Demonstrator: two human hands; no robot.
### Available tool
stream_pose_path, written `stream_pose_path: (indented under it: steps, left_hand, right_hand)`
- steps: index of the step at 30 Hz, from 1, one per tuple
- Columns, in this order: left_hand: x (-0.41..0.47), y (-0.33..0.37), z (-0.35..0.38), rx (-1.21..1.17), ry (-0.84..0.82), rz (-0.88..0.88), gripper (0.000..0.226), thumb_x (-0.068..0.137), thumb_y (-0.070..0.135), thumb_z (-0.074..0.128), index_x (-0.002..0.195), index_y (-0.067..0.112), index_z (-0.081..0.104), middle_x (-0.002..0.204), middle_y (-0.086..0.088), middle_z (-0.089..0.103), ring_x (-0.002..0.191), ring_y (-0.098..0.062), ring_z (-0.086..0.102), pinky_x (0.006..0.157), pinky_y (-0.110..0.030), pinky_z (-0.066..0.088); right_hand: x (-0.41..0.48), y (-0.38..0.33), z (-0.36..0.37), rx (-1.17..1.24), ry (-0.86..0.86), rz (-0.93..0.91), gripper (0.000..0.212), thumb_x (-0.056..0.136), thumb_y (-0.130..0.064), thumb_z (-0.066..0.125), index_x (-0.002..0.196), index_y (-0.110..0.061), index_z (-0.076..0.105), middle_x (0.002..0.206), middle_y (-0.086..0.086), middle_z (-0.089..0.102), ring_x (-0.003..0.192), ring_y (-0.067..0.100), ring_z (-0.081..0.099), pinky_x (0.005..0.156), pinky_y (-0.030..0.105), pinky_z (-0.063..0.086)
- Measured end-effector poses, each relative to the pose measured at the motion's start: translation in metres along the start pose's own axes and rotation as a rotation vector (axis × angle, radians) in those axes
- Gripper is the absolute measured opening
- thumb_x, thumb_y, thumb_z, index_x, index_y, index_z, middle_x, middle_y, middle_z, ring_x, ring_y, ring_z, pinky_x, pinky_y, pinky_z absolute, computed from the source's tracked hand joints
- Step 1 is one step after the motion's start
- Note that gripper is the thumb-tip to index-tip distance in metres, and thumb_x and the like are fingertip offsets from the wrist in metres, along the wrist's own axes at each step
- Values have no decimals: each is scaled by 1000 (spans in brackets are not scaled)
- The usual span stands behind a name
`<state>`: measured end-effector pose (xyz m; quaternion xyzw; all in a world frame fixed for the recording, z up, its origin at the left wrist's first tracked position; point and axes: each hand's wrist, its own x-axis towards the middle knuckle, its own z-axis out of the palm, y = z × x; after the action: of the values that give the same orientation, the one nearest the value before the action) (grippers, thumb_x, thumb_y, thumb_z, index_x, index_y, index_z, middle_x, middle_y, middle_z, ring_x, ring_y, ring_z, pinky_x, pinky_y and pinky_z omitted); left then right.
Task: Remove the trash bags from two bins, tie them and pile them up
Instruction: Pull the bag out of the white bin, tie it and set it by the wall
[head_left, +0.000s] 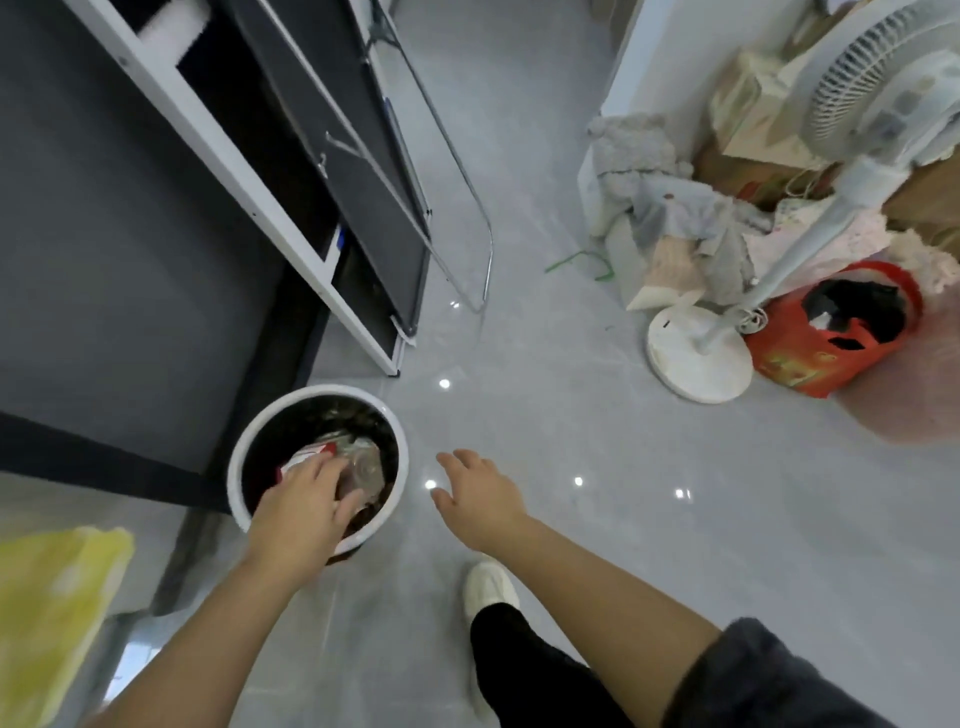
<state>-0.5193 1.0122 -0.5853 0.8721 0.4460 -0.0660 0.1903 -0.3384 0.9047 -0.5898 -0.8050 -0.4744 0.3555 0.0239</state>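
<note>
While the person leans over it, the round white bin (318, 467) stands on the grey floor (571, 519) just beside a dark cabinet (104, 260), lined with a dark trash bag (387, 452) and part-filled with crumpled wrappers. Their left hand (301, 512) reaches over its rim, fingers loosely curled, gripping nothing I can make out. Their right hand (480, 499) hovers open beside the bin, fingers spread.

Both bare forearms are extended forward and down. The left hand (301, 512) is held palm down, fingers loosely curled, nothing visibly gripped. The right hand (480, 496) is held apart from it, palm down, fingers spread and empty. A dark rolled sleeve (753, 675) is seen on the right arm.
</note>
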Motion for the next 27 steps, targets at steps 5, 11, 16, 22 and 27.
stream_pose_path:
  steps: [5, 11, 16, 22, 27]
  left_hand:
    - [57, -95, 94, 0, 105, -248, 47, 93, 38, 48, 131, 10, 52, 140, -12, 47, 127, -31, 44, 96, -47, 43]
    - [89, -156, 157, -44, 210, -512, 49, 91, 27, 52, 133, 2, 42, 140, -19, 39, 124, -38, 40, 93, -53, 43]
    - [97, -171, 171, -145, 383, -551, 36, 90, 12, 51, 124, 4, 43, 122, -24, 52, 109, -40, 47, 79, -51, 46]
    - [101, -186, 160, -197, 371, -652, 27, 89, 4, 49, 115, -2, 51, 109, -25, 55, 93, -40, 56, 73, -49, 50]
    - [102, -184, 148, -178, 332, -650, 15, 86, 3, 48, 99, -3, 51, 95, -22, 57, 74, -32, 50, 61, -41, 44]
  right_hand:
    - [119, 6, 65, 53, -2, 40, 48, 99, -33, 36, 143, -15, 33, 146, 9, 36, 129, 29, 40, 103, 41, 39]
    - [197, 7, 113, 136, 83, 70, 33, 94, -31, 44, 116, -8, 52, 113, 13, 61, 104, 31, 58, 84, 36, 48]
    - [217, -1, 117, 79, 173, 112, 21, 86, -23, 53, 100, -7, 53, 100, 11, 58, 90, 28, 58, 70, 32, 45]
    - [218, -11, 115, 46, 229, 143, 15, 85, -18, 55, 96, -8, 52, 99, 10, 53, 80, 23, 49, 67, 30, 43]
    - [221, -14, 116, 51, 230, 153, 15, 84, -17, 55, 96, -7, 52, 110, 13, 55, 79, 24, 50, 65, 29, 41]
